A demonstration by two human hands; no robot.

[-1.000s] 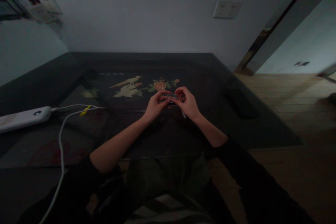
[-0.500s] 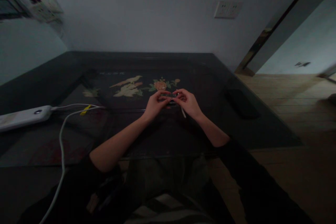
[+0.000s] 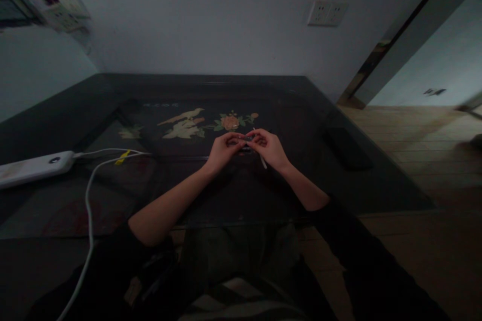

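Note:
The room is dim. My left hand (image 3: 223, 152) and my right hand (image 3: 269, 148) meet over the middle of a dark glass-topped table (image 3: 113, 195). Between their fingertips they pinch a small dark object (image 3: 246, 141), too small and dark to name. A thin white stick (image 3: 262, 161) pokes down from under my right hand, which seems to hold it as well. Under the glass, just beyond the hands, lies a painted panel with a bird and flowers (image 3: 196, 123).
A white power strip (image 3: 33, 168) lies at the table's left edge, with white cables (image 3: 89, 200) running off toward me. A dark flat object (image 3: 347, 147) rests near the right edge. A wall socket (image 3: 327, 13) sits on the far wall. Wooden floor (image 3: 422, 160) lies to the right.
The fingertips of both hands have drawn closer together around the small object and sunk slightly. Nothing else on the table has moved.

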